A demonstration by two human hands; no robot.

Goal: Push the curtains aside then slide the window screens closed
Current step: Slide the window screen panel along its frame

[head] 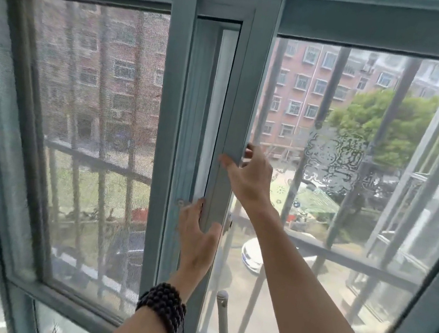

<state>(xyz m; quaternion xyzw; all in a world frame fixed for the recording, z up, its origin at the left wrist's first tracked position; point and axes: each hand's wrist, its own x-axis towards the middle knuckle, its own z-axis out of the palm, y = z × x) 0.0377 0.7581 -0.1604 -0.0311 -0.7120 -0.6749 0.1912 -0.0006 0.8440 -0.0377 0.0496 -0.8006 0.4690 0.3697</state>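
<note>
The screen stile, the upright edge of the right-hand window screen, stands near the middle of the window, its long axis running top to bottom. It leans a little out of line with the fixed centre post on its left. To its right the opening shows the street sharp and unmeshed, so that pane is probably not yet covered, though the mesh itself is hard to make out here. The left screen already hangs grey and hazy over its own pane.

Both hands sit on the stile. The right hand is higher, its fingers curled round the far edge and the thumb pressed on the near face, a firm grip. The left hand is lower, below a small screw plate, with fingers loosely spread on the stile's left flank and thumb on its front; it seems to hold the edge lightly.

The uncovered gap lies to the right of both hands, so the slide would run rightwards, across the stile's length. The right hand is nearer that side. No curtain is in view.
</note>
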